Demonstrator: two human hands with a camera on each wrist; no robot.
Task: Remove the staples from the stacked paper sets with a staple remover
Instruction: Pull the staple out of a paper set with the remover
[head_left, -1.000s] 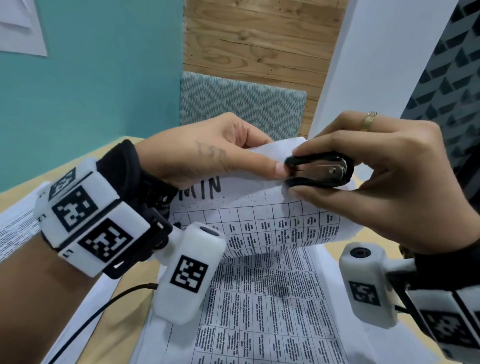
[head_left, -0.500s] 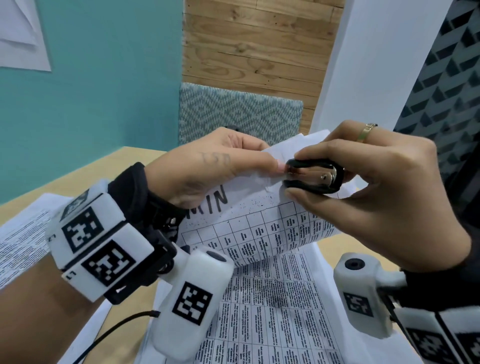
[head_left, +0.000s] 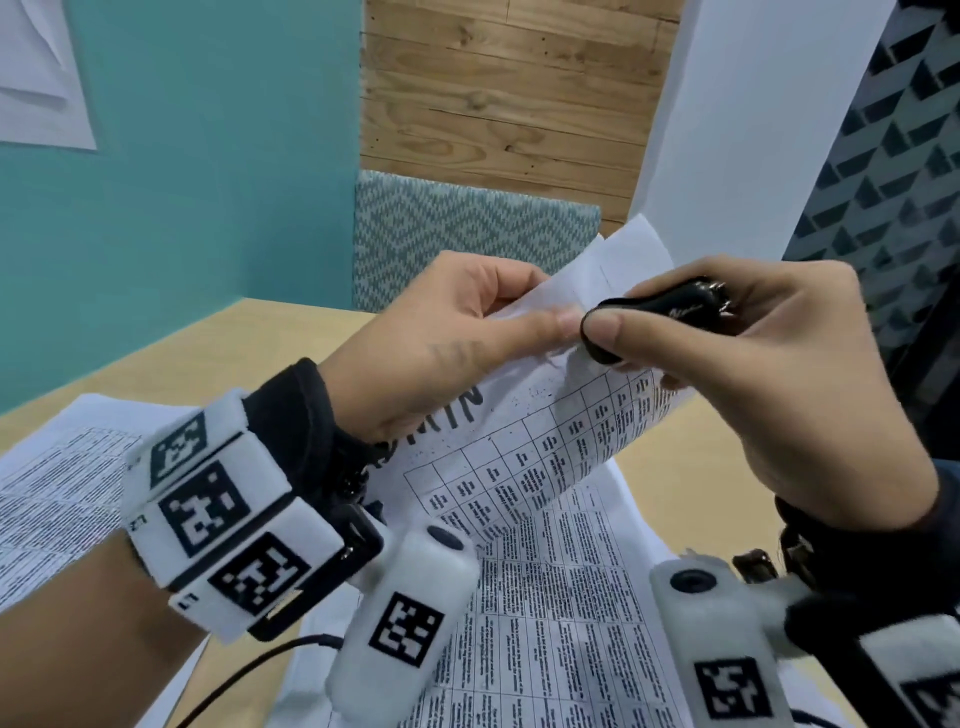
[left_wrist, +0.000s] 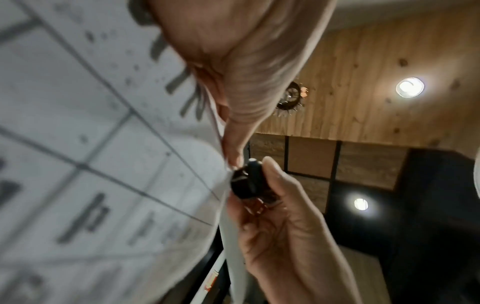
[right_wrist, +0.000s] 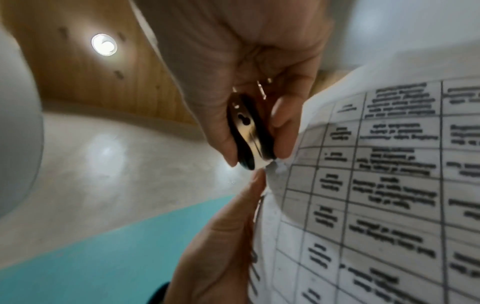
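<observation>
My left hand (head_left: 457, 338) pinches the raised top corner of a stapled paper set (head_left: 545, 441) printed with a table, thumb on the sheet's front and fingers behind it. My right hand (head_left: 753, 364) squeezes a black staple remover (head_left: 644, 317) with metal claws, its nose against the paper beside my left thumb tip. The left wrist view shows the remover (left_wrist: 246, 183) at the paper's edge (left_wrist: 226, 216). In the right wrist view the remover (right_wrist: 249, 131) lies between thumb and fingers, touching the sheet (right_wrist: 363, 185). The staple itself is hidden.
More printed sheets (head_left: 561, 623) lie flat on the wooden table (head_left: 218, 338) under the lifted set, and another sheet (head_left: 47, 493) lies at the left. A patterned chair back (head_left: 467, 234) stands behind the table. A black cable (head_left: 249, 670) runs near the front edge.
Both hands have lifted the paper corner higher. The right hand has rolled the remover, so its top now faces up and its claws point away to the right.
</observation>
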